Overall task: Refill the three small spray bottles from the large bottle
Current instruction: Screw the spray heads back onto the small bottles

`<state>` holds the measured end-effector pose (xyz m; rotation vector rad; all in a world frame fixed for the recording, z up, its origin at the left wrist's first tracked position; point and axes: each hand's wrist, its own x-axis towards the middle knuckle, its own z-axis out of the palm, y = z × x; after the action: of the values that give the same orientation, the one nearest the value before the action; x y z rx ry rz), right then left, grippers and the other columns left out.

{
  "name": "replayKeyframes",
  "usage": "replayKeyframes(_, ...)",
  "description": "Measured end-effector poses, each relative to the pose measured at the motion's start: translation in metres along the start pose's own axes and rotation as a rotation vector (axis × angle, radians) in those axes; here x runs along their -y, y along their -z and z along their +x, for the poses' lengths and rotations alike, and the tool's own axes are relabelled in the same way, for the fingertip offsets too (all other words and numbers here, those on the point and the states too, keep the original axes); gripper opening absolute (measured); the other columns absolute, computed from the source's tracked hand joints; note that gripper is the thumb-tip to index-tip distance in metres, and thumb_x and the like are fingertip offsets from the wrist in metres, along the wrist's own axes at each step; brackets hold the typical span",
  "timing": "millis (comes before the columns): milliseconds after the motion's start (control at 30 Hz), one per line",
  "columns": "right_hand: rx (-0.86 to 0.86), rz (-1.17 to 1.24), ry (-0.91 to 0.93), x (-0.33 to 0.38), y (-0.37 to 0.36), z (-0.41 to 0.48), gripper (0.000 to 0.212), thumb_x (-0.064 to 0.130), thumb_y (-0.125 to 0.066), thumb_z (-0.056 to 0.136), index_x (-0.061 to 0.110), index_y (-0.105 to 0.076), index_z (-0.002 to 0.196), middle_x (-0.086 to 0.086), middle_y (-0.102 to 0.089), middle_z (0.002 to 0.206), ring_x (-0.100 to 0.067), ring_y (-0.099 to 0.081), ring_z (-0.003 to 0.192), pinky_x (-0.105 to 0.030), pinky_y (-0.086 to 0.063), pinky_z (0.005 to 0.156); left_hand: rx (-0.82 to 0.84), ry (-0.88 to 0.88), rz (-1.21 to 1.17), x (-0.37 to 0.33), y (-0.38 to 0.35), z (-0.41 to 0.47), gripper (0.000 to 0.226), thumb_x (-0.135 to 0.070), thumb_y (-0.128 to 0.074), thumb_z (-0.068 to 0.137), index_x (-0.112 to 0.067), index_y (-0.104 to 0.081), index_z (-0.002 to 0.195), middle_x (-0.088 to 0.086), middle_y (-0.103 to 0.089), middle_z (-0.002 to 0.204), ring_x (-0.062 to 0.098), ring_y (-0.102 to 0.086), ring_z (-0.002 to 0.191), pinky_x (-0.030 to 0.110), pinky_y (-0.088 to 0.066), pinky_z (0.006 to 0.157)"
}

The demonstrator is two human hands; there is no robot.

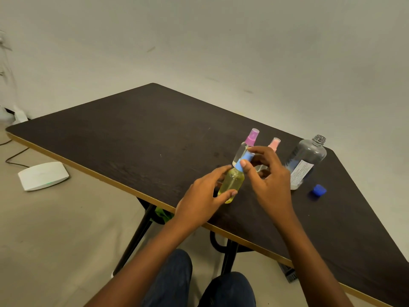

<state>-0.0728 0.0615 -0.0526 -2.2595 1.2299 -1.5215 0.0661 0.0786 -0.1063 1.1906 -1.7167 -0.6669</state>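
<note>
Centre-right of frame: the left hand (204,193) is clamped around the small yellow-tinted clear plastic spray bottle (232,185), tilted, its base at the dark wood-grain tabletop (132,140). The right hand (269,176) pinches the bottle's light-blue spray head (243,162). Behind stand a purple-capped (251,138) and a pink-capped spray bottle (274,144). The large clear labelled bottle (306,160) stands uncapped at right, its blue cap (318,191) lying beside it. Risk, as judged: the right wrist works close to the open large bottle; a knock would spill it. A cross-threaded head would leak.
</note>
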Motion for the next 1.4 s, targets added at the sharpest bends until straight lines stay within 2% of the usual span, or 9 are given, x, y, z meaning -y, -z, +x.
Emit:
replayKeyframes(133,0.082,0.021,-0.019,0.002,0.005,-0.001,0.024,0.026,-0.058,0.082,0.024,-0.051,0.104,0.010,-0.059,0.094,-0.006,-0.058,0.083,-0.020,-0.050,0.060,0.002,-0.032,0.018,-0.002,0.000,-0.001,0.066,-0.028,-0.064,0.086,-0.034,-0.029,0.142,-0.002,-0.059,0.128,0.010,-0.057,0.116,0.036,-0.049,0.098)
replayKeyframes(300,0.170,0.076,-0.071,0.004,0.010,0.001,0.035,0.021,-0.062,0.075,0.033,-0.047,0.105,0.016,-0.055,0.101,0.004,-0.057,0.090,-0.012,-0.050,0.066,-0.021,-0.040,0.035,0.000,-0.001,-0.001,0.063,-0.028,-0.064,0.086,-0.029,-0.035,0.141,-0.001,-0.059,0.127,0.012,-0.057,0.115,0.037,-0.050,0.098)
replayKeyframes(533,0.133,0.077,-0.105,0.002,0.002,-0.003,0.047,0.008,-0.070,0.079,0.038,-0.044,0.103,0.019,-0.052,0.102,0.009,-0.054,0.091,-0.009,-0.048,0.070,-0.043,-0.051,0.043,0.001,-0.002,-0.002,0.062,-0.029,-0.065,0.085,-0.029,-0.036,0.140,-0.002,-0.060,0.126,0.011,-0.057,0.115,0.035,-0.050,0.098)
replayKeyframes(733,0.084,0.098,-0.177,0.002,-0.004,-0.004,0.045,0.013,-0.072,0.077,0.030,-0.046,0.110,0.020,-0.053,0.096,0.009,-0.054,0.088,-0.011,-0.049,0.074,-0.055,-0.058,0.065,0.000,-0.002,-0.002,0.060,-0.028,-0.065,0.085,-0.029,-0.038,0.139,-0.003,-0.062,0.123,0.010,-0.058,0.111,0.034,-0.051,0.096)
replayKeyframes(900,0.083,0.184,-0.227,0.006,-0.002,-0.002,0.061,0.012,-0.073,0.077,0.023,-0.041,0.129,0.009,-0.062,0.108,-0.004,-0.059,0.103,-0.015,-0.049,0.084,-0.053,-0.058,0.062,0.000,-0.001,-0.001,0.060,-0.028,-0.065,0.085,-0.028,-0.039,0.139,-0.002,-0.062,0.122,0.009,-0.058,0.111,0.033,-0.050,0.096)
replayKeyframes(1033,0.072,0.186,-0.223,0.007,0.002,-0.001,0.058,0.002,-0.068,0.079,0.025,-0.043,0.126,0.018,-0.064,0.096,0.001,-0.062,0.095,-0.012,-0.048,0.083,-0.050,-0.056,0.053,0.000,-0.002,-0.001,0.062,-0.028,-0.065,0.085,-0.028,-0.037,0.140,-0.001,-0.061,0.125,0.011,-0.057,0.113,0.032,-0.050,0.096)
replayKeyframes(1133,0.049,0.204,-0.240,0.006,0.001,-0.002,0.057,0.003,-0.069,0.078,0.020,-0.045,0.127,0.009,-0.065,0.095,0.003,-0.062,0.091,-0.009,-0.047,0.075,-0.055,-0.062,0.044,0.001,-0.002,-0.002,0.061,-0.028,-0.065,0.085,-0.029,-0.037,0.140,-0.002,-0.061,0.124,0.010,-0.058,0.112,0.033,-0.051,0.095)
replayKeyframes(1233,0.024,0.194,-0.240,0.006,-0.002,-0.003,0.057,0.006,-0.070,0.078,0.019,-0.045,0.127,0.001,-0.064,0.096,-0.006,-0.062,0.091,-0.012,-0.049,0.075,-0.060,-0.068,0.049,0.001,-0.002,-0.002,0.060,-0.027,-0.065,0.085,-0.029,-0.038,0.139,-0.003,-0.061,0.123,0.008,-0.058,0.112,0.033,-0.052,0.095)
replayKeyframes(1400,0.009,0.136,-0.218,0.006,-0.008,0.000,0.055,0.010,-0.071,0.078,0.023,-0.046,0.125,0.011,-0.055,0.088,-0.006,-0.057,0.083,-0.020,-0.051,0.075,-0.068,-0.062,0.065,0.003,-0.003,-0.001,0.061,-0.029,-0.065,0.085,-0.029,-0.037,0.139,-0.003,-0.062,0.123,0.008,-0.058,0.112,0.033,-0.051,0.095)
